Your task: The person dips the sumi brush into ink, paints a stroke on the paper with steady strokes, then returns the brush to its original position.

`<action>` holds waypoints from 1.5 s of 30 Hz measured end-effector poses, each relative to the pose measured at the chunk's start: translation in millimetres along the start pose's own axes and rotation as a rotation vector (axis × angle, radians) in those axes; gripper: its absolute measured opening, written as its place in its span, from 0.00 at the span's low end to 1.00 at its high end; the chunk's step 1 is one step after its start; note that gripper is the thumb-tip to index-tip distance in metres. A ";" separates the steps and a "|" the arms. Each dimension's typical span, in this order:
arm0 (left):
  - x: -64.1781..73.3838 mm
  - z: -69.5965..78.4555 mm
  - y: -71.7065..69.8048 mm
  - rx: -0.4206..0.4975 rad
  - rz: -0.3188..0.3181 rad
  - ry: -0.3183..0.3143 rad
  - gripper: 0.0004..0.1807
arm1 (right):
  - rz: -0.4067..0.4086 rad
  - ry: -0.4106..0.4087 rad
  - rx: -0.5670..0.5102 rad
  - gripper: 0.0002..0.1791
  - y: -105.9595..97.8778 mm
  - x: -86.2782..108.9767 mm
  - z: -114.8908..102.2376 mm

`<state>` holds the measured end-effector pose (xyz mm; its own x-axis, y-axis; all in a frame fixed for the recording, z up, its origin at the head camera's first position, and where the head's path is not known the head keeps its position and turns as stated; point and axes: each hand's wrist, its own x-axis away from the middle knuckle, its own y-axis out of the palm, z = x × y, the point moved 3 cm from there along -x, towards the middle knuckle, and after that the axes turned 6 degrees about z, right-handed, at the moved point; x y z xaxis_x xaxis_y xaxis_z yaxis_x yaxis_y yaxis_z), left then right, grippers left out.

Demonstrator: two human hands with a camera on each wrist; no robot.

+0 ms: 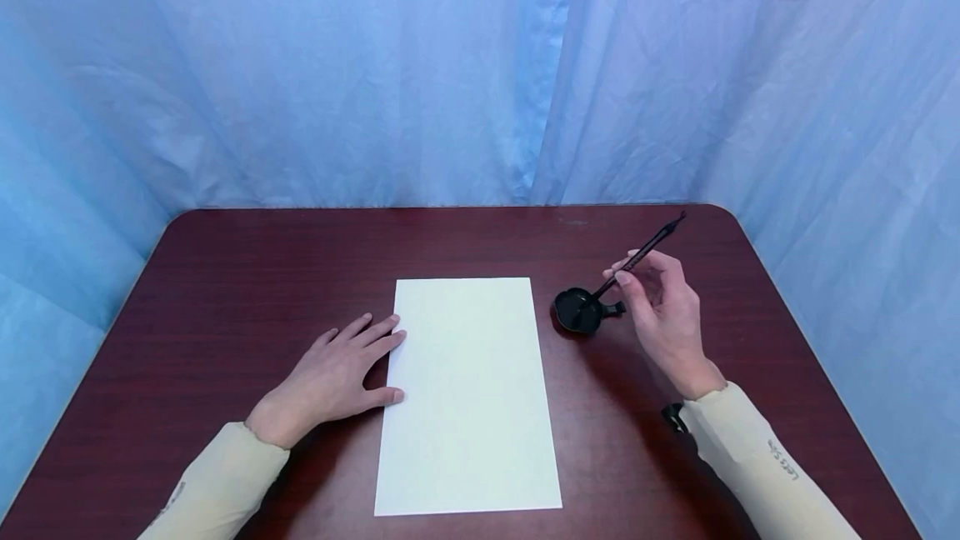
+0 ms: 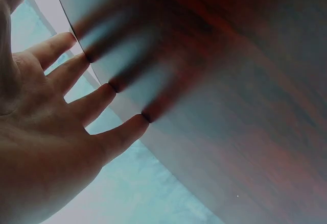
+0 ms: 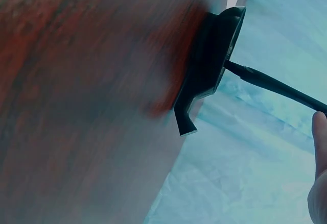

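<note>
A white sheet of paper point(image 1: 467, 407) lies on the dark red table. My left hand point(image 1: 333, 377) rests at its left edge, fingers spread, with thumb and some fingertips on the paper; in the left wrist view the fingertips touch the tabletop side by side. To the right of the sheet stands a small black ink dish point(image 1: 576, 312) with a short handle. My right hand point(image 1: 667, 311) pinches a black writing brush point(image 1: 647, 250), tilted, its lower end in the dish. The right wrist view shows the brush point(image 3: 276, 85) reaching into the dish point(image 3: 212, 55); its bristles are hidden there.
The table point(image 1: 262, 273) has rounded far corners. Pale blue curtains point(image 1: 337, 73) hang behind it and along both sides. A black strap point(image 1: 674, 417) sits at the right sleeve's cuff.
</note>
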<state>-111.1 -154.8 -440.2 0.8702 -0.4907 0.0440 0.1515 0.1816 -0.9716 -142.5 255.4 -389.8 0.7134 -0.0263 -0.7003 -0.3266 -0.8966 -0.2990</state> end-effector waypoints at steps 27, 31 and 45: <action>-1.0 1.0 1.0 0.005 0.002 0.003 0.48 | 0.027 -0.060 0.107 0.25 -12.2 0.7 -3.8; -1.6 0.6 0.7 0.003 0.003 0.002 0.48 | 0.060 -0.092 0.127 0.23 -15.5 -1.9 -5.4; -2.8 1.3 0.7 0.009 0.002 0.002 0.48 | 0.058 -0.091 0.175 0.25 -12.1 -5.3 2.7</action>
<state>-112.8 -152.2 -440.7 0.8694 -0.4923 0.0415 0.1538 0.1900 -0.9697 -144.0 267.6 -384.2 0.6340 -0.0284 -0.7728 -0.4738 -0.8041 -0.3591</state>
